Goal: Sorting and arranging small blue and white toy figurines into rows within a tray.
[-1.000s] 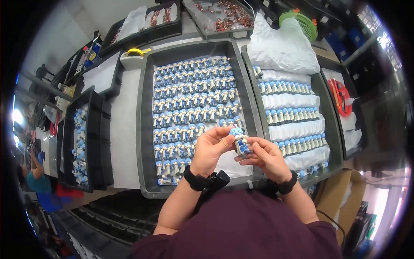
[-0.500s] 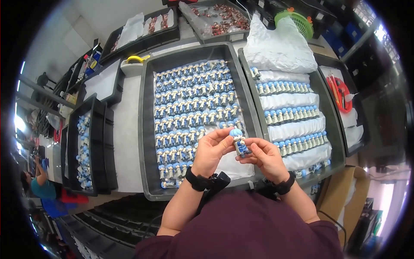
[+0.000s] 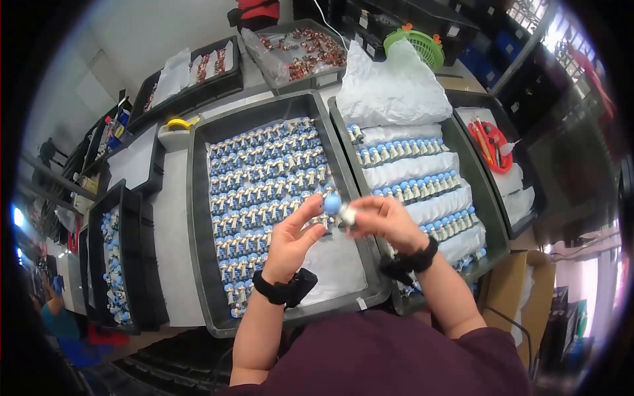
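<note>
1. While both hands meet above the near right part of the big grey tray (image 3: 198, 198), I judge a spill the largest risk: its rows of small blue-and-white figures (image 3: 264, 178) stand packed close, and a dropped piece could topple several.
2. Beside it, the right-hand tray (image 3: 487, 218) holds layers of figures (image 3: 409, 150) between white padding sheets (image 3: 416, 175); a forearm sweeping across its near edge could, I think, drag a sheet and shift a row.
3. At the centre, the left hand (image 3: 290, 241) pinches a blue-headed figure (image 3: 332, 203) from one side while the right hand (image 3: 386, 221) grips its pale body from the other, both hands closed on the one piece, which is held in the air over the grey tray. I reckon opposing pulls could snap or part it.
4. Smallest, the black wrist bands (image 3: 284, 289) might catch a figure near the tray's front rim.
</note>
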`<state>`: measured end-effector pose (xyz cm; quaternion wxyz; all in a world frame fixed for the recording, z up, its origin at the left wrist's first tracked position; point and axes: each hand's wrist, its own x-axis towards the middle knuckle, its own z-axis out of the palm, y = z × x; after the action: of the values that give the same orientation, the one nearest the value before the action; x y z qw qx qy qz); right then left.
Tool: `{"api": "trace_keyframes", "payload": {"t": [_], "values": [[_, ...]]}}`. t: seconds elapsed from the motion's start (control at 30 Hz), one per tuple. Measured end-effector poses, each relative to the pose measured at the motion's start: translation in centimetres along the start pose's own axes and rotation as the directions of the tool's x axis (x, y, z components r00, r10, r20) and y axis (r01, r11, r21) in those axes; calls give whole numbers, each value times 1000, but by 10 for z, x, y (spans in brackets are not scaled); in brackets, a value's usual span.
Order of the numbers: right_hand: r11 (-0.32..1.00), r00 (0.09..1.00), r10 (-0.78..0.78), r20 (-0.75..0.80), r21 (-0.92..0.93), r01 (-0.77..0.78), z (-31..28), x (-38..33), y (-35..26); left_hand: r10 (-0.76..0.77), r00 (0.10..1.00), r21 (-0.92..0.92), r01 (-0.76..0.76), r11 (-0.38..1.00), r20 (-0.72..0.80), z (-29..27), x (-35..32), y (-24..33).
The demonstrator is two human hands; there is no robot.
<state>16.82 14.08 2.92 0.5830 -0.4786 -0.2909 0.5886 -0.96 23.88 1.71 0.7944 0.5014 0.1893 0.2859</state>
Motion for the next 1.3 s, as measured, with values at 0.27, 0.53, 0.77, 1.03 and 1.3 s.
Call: {"api": "trace_keyframes", "payload": {"t": [0.27,0.53,0.77,1.03,1.3], "values": [[470,636,-646,-421,-876,-102,-139,144,2,-90,981,173,121,977,-174,-19,-20,-3],[205,663,-699,-270,-963,-176,-167,197,30,-112,925,269,219,938,-363,-44,-31,-11],[303,818,-542,-191,-953,-21,-198,180,25,-135,944,624,303,721,-302,-57,27,-77],[692,821,-518,-239,-681,239,-82,88,5,16,874,836,459,299,-486,-52,59,-129],[910,965,-227,-133,-382,161,6,3,18,-258,955,-34,256,966,-143,-46,10,-50]]}}
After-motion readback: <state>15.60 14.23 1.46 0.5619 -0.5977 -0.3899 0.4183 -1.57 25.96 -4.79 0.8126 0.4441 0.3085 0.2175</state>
